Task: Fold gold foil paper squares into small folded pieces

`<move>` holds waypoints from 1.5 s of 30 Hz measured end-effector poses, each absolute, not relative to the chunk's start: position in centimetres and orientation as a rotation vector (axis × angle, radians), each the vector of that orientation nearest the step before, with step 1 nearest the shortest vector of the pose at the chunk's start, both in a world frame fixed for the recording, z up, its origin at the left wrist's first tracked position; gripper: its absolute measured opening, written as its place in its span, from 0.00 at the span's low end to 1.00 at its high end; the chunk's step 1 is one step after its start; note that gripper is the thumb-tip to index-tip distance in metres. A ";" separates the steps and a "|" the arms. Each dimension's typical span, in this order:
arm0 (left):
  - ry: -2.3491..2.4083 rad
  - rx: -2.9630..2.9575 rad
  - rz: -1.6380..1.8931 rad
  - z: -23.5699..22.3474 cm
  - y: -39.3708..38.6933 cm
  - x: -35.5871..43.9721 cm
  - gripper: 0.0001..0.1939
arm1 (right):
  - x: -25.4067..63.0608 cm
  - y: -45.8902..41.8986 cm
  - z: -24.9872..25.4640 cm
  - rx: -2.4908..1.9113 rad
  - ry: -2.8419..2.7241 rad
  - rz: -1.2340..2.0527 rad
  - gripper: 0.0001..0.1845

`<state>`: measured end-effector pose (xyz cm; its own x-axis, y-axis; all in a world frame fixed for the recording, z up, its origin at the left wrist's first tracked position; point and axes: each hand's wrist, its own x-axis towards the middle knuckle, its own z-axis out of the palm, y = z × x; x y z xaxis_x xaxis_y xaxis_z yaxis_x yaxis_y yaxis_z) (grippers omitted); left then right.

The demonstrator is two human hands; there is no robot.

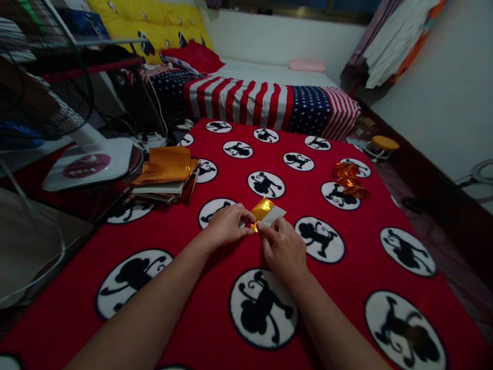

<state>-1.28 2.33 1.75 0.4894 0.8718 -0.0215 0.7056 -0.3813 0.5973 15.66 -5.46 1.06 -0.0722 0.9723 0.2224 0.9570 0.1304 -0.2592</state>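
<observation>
Between my hands is a small piece of gold foil paper [263,206], partly folded so its pale back shows on the right side. My left hand [230,224] pinches the paper's left edge with thumb and fingers. On the right, my right hand [283,245] grips the near edge, its thumb and forefinger close to the left fingertips. The paper is just above or on the red cloth [215,288] with monkey prints; which one I cannot tell. My fingers hide part of its lower edge.
A stack of gold paper sheets [165,167] lies at the left edge, beside a white fan base [88,162]. Crumpled or folded shiny orange-gold foil pieces [351,181] lie at the right. Beyond stands a bed with a stars-and-stripes cover [258,103]. A yellow-topped stool [385,143] is right.
</observation>
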 end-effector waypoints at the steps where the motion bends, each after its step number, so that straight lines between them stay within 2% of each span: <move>1: 1.237 2.151 0.399 1.6 2.6 -1.4 0.13 | 15.6 -5.5 1.1 -1.872 -2.079 0.056 0.15; 3: 1.205 2.012 0.425 1.4 3.1 -1.5 0.14 | 15.6 -5.4 1.0 -1.872 -2.081 0.043 0.14; 7: 1.521 1.976 0.523 1.3 3.1 -0.6 0.15 | 15.6 -5.4 1.0 -1.866 -2.093 0.036 0.14; 12: 1.683 2.061 0.501 2.1 2.4 0.6 0.10 | 15.6 -5.4 0.9 -1.860 -2.099 0.039 0.15; 15: 1.730 2.066 0.486 2.3 2.3 0.8 0.11 | 15.6 -5.4 1.0 -1.861 -2.098 0.047 0.14; 27: 1.677 1.968 0.641 1.1 3.8 0.3 0.07 | 15.6 -5.5 1.1 -1.866 -2.085 0.076 0.14; 34: 1.661 1.946 0.575 1.4 3.3 0.3 0.13 | 15.6 -5.4 1.1 -1.871 -2.086 0.067 0.14; 39: 1.763 2.046 0.587 1.2 3.1 0.5 0.09 | 15.6 -5.5 1.1 -1.873 -2.083 0.086 0.15; 45: 1.595 1.986 0.576 0.7 3.8 -0.5 0.14 | 15.5 -5.5 1.1 -1.877 -2.069 0.084 0.14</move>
<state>-0.47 3.81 0.72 0.2148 0.9767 0.0035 0.7535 -0.1680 0.6357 15.53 -5.48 1.08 -0.0650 0.9750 0.2123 0.9546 0.1227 -0.2713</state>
